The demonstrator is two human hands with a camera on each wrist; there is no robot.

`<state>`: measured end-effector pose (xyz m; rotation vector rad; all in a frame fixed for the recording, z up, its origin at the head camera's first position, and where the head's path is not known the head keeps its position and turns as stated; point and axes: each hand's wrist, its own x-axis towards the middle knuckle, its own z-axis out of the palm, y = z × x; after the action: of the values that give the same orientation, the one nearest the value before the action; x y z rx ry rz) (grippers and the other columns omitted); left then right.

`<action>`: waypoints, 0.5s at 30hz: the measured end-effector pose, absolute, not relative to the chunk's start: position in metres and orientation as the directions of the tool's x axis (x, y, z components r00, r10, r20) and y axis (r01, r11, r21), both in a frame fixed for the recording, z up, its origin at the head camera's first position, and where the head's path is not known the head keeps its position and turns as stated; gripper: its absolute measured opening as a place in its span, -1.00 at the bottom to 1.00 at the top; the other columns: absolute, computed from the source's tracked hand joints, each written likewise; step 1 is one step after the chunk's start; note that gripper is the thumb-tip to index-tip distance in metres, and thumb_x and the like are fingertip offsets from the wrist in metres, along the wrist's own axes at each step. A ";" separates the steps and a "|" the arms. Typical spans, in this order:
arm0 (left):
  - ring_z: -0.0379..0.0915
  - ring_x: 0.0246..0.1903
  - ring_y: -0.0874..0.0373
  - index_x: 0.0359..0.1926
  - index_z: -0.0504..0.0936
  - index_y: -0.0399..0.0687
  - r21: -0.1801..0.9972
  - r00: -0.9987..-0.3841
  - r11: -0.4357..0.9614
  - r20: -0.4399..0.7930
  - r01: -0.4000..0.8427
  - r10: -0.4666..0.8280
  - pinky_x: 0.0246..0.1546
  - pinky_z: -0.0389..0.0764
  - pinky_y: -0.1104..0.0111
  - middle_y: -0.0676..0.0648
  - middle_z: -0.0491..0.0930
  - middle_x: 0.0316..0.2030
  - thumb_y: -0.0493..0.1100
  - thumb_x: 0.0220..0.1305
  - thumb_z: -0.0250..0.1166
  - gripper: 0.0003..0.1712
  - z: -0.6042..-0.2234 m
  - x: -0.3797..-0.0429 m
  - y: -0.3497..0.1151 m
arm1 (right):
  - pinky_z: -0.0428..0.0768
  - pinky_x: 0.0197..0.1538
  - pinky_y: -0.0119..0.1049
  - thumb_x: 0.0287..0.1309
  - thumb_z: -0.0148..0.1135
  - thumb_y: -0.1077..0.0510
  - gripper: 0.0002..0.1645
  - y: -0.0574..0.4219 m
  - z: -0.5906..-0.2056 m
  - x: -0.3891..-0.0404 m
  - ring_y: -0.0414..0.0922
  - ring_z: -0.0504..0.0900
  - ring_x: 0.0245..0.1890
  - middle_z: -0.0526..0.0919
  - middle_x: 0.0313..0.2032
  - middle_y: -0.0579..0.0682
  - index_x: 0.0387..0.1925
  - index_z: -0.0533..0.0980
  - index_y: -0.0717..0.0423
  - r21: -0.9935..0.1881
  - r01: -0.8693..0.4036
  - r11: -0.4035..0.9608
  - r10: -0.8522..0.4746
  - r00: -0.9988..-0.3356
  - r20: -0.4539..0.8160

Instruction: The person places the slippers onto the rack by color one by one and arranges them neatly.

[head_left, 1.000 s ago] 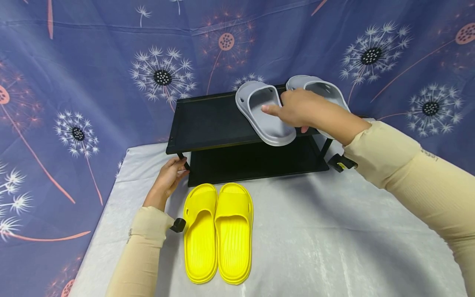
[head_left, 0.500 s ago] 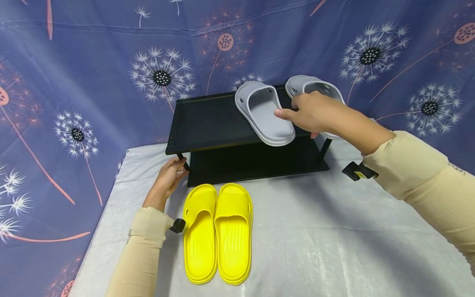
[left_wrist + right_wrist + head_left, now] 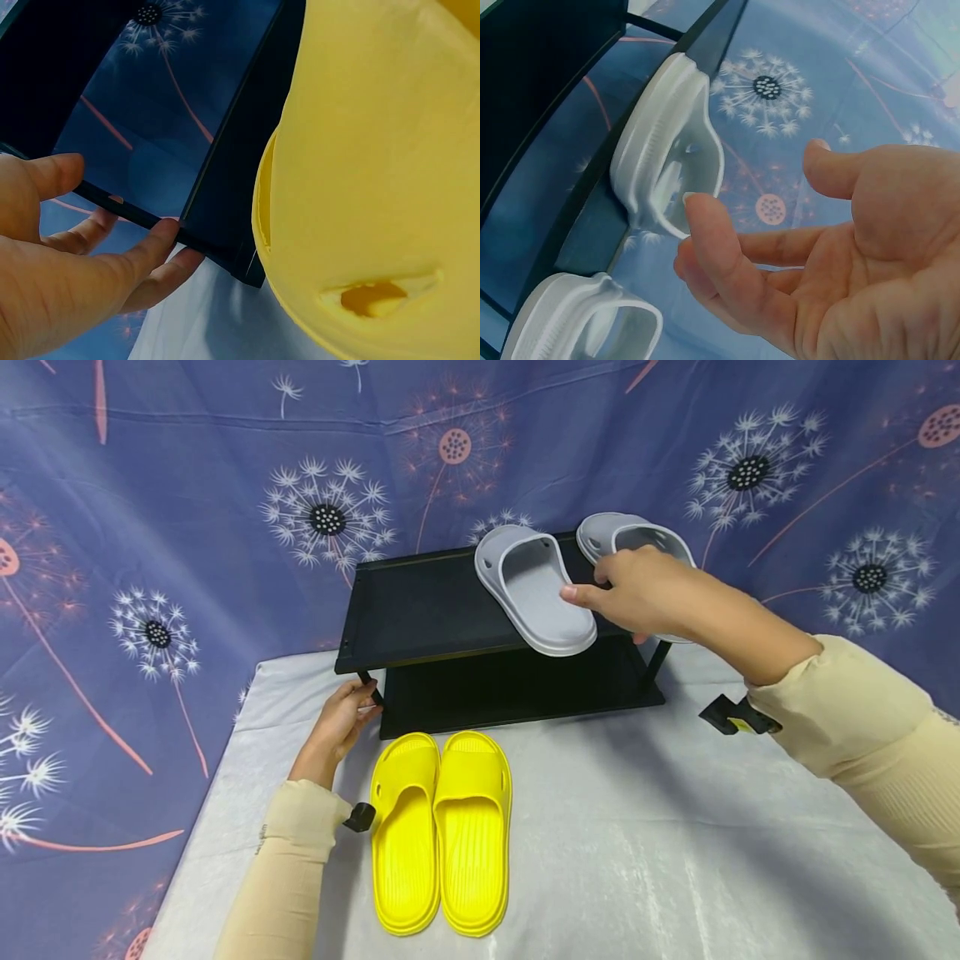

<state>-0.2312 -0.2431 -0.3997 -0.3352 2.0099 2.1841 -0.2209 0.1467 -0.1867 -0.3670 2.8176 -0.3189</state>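
Observation:
My left hand (image 3: pixel 341 722) holds the front left leg of a black two-tier shoe rack (image 3: pixel 420 602). In the left wrist view, thumb and fingers lie about that thin leg (image 3: pixel 139 212). Two grey slippers rest on the rack's top shelf: one slipper (image 3: pixel 551 602) in the middle, the other slipper (image 3: pixel 596 533) at the right end, partly hidden by my right hand (image 3: pixel 648 589). Loosely bent and empty, the right hand hovers over them; the right wrist view shows its fingers apart from the slippers. A pair of yellow slippers (image 3: pixel 472 860) lies before the rack.
The rack's lower shelf (image 3: pixel 517 681) is black and sits near the pale grey cloth (image 3: pixel 637 843). A blue curtain with dandelion print (image 3: pixel 525 443) hangs close behind the rack and on the left.
My right hand has drawn back to the right, away from the middle grey slipper. The slippers, the rack and my left hand keep their places.

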 end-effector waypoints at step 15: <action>0.27 -0.12 0.09 -0.12 0.33 -0.15 0.964 -0.966 -0.085 -0.256 -0.253 -0.027 0.31 0.31 0.12 -0.08 0.26 -0.30 -0.16 0.46 0.04 -0.86 -0.398 -0.230 -0.242 | 0.45 0.02 0.16 0.31 -0.08 -0.38 -0.13 0.162 -0.204 -0.190 -0.15 0.61 -0.66 0.64 -0.52 0.05 0.22 0.34 0.32 -0.315 -0.240 0.918 -0.297 -0.944 -0.146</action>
<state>-0.2302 -0.2421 -0.3980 -0.3124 2.0124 2.1843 -0.1902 0.1624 -0.2040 -0.4077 2.8883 -0.4385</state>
